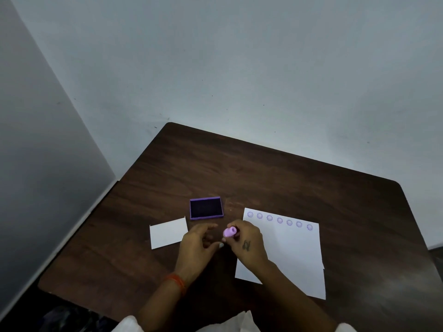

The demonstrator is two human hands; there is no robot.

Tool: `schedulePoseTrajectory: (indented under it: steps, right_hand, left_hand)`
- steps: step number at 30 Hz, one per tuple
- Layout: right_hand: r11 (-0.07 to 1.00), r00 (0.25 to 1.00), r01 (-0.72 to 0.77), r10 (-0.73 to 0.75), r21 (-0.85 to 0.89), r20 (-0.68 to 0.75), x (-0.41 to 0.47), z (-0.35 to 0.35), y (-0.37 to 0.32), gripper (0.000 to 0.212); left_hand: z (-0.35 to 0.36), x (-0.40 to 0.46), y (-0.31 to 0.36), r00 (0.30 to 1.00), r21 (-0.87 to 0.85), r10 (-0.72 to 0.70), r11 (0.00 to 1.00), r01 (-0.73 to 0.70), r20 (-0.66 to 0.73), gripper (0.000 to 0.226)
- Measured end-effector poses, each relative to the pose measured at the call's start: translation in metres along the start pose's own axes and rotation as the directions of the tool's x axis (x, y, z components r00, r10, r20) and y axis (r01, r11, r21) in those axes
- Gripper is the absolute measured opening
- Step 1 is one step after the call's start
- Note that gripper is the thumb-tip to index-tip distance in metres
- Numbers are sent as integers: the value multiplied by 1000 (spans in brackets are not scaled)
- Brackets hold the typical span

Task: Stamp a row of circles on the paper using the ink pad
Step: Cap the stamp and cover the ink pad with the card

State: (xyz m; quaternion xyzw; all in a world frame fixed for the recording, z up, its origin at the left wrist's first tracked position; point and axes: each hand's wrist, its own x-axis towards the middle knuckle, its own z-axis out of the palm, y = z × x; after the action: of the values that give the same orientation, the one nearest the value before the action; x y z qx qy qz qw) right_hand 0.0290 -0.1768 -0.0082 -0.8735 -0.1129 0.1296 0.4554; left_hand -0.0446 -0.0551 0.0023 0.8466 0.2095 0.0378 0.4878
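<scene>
Left hand (pixel 199 238) hovers over the dark bench (pixel 263 178) with fingers loosely spread, gripping nothing, a white card (pixel 167 233) at its 9 o'clock. I see the open purple ink pad (pixel 206 208) at its 12 o'clock. Right hand (pixel 248 244) pinches the lilac stamp (pixel 229 232), tilted, just off the paper (pixel 294 255), whose top edge carries seven circles (pixel 279 220).

The right hand (pixel 248 245) covered most of the stamp (pixel 229 231), so only its pink end showed. That arm also hid the near left part of the paper (pixel 292 255). The circles (pixel 279 220) were too small to show their pattern. The desk (pixel 263 173) ran off the bottom edge, and both arms did too.
</scene>
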Motion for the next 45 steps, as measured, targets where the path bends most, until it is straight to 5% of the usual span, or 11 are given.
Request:
schedulePoseTrajectory:
  steps: [8, 13, 16, 19, 27, 34, 45]
  right_hand:
    - [987, 982, -146, 154, -72, 107, 11, 12, 8, 47]
    - [982, 989, 37, -9, -187, 150, 6, 1, -3, 63]
    - [972, 991, 113, -94, -204, 97, 6, -4, -17, 45]
    - [972, 986, 164, -154, -167, 69, 7, 3, -36, 55]
    - [984, 971, 117, -85, -135, 222, 5, 49, -55, 52]
    - [978, 970, 29, 22, -207, 242, 4, 78, -51, 49]
    - [986, 978, 29, 7, -167, 210, -2, 80, -52, 33]
  left_hand:
    - [3, 9, -11, 999, 63, -15, 998, 13, 29, 47]
    - [0, 7, -14, 1000, 24, 1, 1000, -1, 15, 46]
    - [-9, 3, -12, 997, -21, 5, 1000, -7, -72, 44]
    - [-27, -3, -14, 976, -89, -6, 996, -13, -216, 41]
    - [-74, -13, -40, 905, -10, -157, 986, 166, -395, 41]
    - [-82, -16, -63, 877, 11, -381, 916, 402, -293, 60]
    - [-76, -17, -52, 908, -19, -347, 936, 352, -236, 43]
